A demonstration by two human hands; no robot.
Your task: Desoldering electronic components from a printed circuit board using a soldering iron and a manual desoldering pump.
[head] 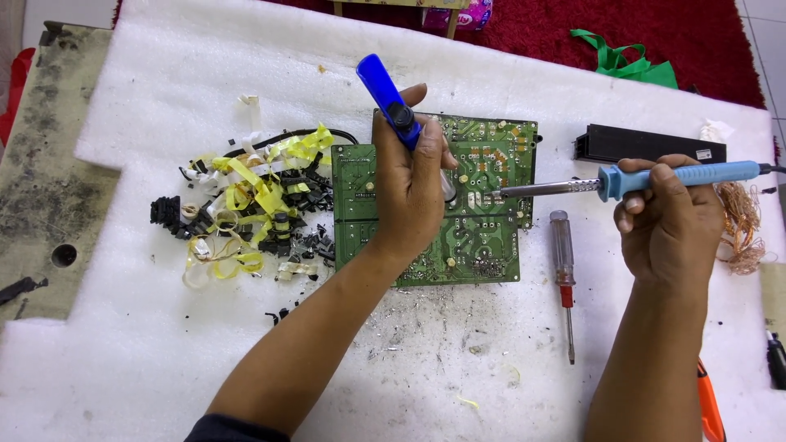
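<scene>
A green circuit board (483, 237) lies solder side up on white foam sheet (164, 344). My left hand (413, 184) rests over the board's middle and grips a blue desoldering pump (391, 102), its plunger end pointing up and away. My right hand (667, 217) holds a soldering iron with a light blue handle (688, 176). The iron's metal tip (503, 192) touches the board just right of my left hand.
A pile of yellow tape scraps and black parts (250, 213) sits left of the board. A red-handled screwdriver (563, 274) lies right of it. A black rectangular part (647, 143), copper wire tangle (741, 225), green bag (626, 61) and orange tool (711, 405) are at right.
</scene>
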